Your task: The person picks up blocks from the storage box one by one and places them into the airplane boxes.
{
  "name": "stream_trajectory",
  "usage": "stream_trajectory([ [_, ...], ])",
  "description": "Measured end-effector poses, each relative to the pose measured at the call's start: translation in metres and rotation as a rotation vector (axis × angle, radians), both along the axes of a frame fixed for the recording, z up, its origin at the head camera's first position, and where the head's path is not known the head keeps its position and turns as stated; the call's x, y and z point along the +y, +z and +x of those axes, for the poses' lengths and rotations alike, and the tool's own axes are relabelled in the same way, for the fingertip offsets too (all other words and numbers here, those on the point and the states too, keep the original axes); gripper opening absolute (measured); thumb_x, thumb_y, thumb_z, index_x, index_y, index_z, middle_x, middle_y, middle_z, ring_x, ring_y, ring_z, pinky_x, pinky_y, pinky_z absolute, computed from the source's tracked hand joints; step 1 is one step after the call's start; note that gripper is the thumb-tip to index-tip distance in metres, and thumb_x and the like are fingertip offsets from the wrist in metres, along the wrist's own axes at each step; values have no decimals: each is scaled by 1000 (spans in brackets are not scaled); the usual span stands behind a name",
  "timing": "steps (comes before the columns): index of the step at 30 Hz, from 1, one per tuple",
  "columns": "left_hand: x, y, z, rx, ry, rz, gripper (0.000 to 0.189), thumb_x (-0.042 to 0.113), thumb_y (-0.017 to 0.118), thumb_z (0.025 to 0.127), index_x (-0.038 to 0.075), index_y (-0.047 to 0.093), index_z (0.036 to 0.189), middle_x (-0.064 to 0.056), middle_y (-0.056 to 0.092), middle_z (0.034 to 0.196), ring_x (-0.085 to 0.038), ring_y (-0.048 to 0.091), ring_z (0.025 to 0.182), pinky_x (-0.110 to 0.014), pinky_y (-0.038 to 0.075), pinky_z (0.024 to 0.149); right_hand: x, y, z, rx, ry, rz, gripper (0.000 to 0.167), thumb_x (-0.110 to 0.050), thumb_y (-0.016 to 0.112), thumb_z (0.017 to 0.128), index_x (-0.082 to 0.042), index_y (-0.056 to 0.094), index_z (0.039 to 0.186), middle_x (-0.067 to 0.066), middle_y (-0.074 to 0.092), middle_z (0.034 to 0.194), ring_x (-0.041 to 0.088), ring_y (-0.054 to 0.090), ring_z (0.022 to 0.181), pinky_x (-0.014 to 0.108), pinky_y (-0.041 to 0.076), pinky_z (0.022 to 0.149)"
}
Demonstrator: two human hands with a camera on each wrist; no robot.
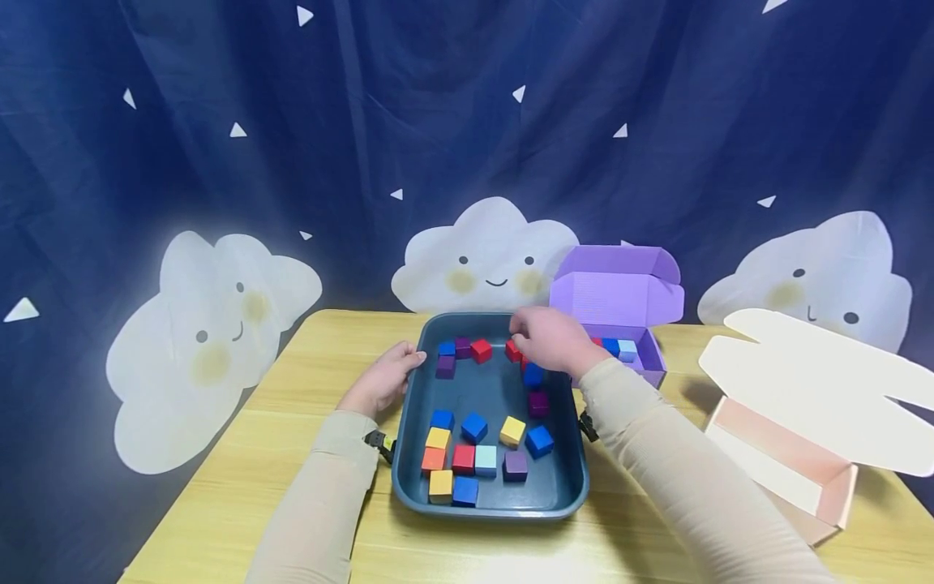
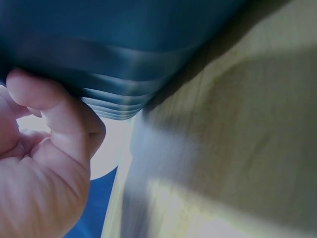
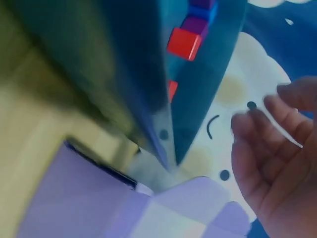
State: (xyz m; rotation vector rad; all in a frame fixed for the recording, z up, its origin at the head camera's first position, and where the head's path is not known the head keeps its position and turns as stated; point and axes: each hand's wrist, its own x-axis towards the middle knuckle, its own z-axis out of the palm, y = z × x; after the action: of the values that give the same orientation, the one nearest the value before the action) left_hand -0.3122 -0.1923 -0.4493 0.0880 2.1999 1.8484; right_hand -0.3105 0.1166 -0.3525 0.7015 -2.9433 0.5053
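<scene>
A dark blue-green tray (image 1: pixel 487 393) on the wooden table holds several loose cubes in blue, purple, red, yellow, orange and pale blue. My left hand (image 1: pixel 381 378) holds the tray's left rim, its thumb over the edge. The left wrist view shows its fingers bent against the tray's ribbed outer wall (image 2: pixel 129 64). Above the far right part of the tray hovers my right hand (image 1: pixel 552 338), near a red cube (image 1: pixel 513 350) and a blue cube (image 1: pixel 533 375). From the right wrist, this hand's fingers look loosely bent, with nothing visible in them.
Behind the right forearm stands an opened purple box (image 1: pixel 613 298) with several cubes inside. A pale pink box (image 1: pixel 784 454), lid raised, sits at the table's right side. A dark blue curtain (image 1: pixel 452 97) with clouds hangs behind the table.
</scene>
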Motion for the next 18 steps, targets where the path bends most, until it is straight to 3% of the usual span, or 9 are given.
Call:
stream_trajectory([
  [6,-1,0,0,2,13,7,21,24,47,109,3,48,109,-11,55,90,-23,57,78,-34,49,74,-23,1,-3,-3,24,4,26,-24,63,96,-11,68,118,7,69,111,25,63,101,46,52,92],
  [10,-3,-3,0,-7,16,3,21,24,48,109,3,48,108,-11,56,90,-23,58,77,-33,49,73,-39,-7,-4,-20,57,68,29,-25,61,98,-12,66,124,6,67,118,24,63,103,45,52,91],
  [14,-2,-4,1,-1,5,6,20,23,47,109,3,48,107,-10,57,89,-21,59,74,-31,49,71,-51,-18,-4,-59,53,122,34,-27,63,97,-16,64,129,5,63,122,22,62,100,44,52,90],
  [18,0,-1,1,17,-7,11,20,22,47,109,3,48,106,-9,56,88,-20,57,73,-31,48,70,-57,-25,-6,-68,36,149,37,-29,66,96,-18,65,130,3,61,115,20,59,93,43,53,86],
])
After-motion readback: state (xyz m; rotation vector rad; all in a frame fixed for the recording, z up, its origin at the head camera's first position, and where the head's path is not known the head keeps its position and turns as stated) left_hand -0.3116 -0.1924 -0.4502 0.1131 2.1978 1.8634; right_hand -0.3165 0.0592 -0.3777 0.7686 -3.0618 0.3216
